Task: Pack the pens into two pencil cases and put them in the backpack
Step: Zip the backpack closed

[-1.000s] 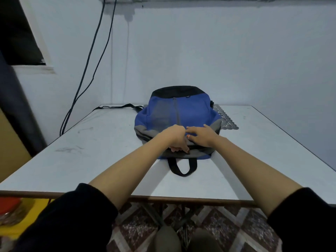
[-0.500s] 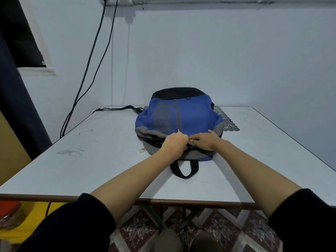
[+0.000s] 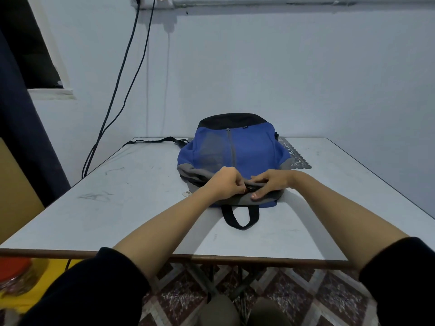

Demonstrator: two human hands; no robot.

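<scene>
The backpack (image 3: 247,147) lies flat on the white table (image 3: 117,208), about midway across it and towards the far half, with its blue front panel facing up. Both hands work at its near end. The left hand (image 3: 226,184) is clenched, its fingertips pinching what looks like a small dark zip pull (image 3: 249,189). The right hand (image 3: 270,184) grasps the grey fabric of the rim just beside it, fingers over the top and thumb underneath. No pens or pencil cases show anywhere (they may be inside the bag, but that cannot be told from here), so the step in hand is most likely working the main zip. To do it well, the right hand should draw the grey rim taut in line with the zip track, so the teeth lie straight, while the left pulls the slider along the curve in one steady stroke rather than upwards. Loose fabric near the slider is the thing most likely to snag. The bag's long axis runs away from the person towards the wall, almost square to the table's near edge. Its top end, with the black carry handle (image 3: 240,220) looped out on the table, points at the person, and its black base points at the wall.
</scene>
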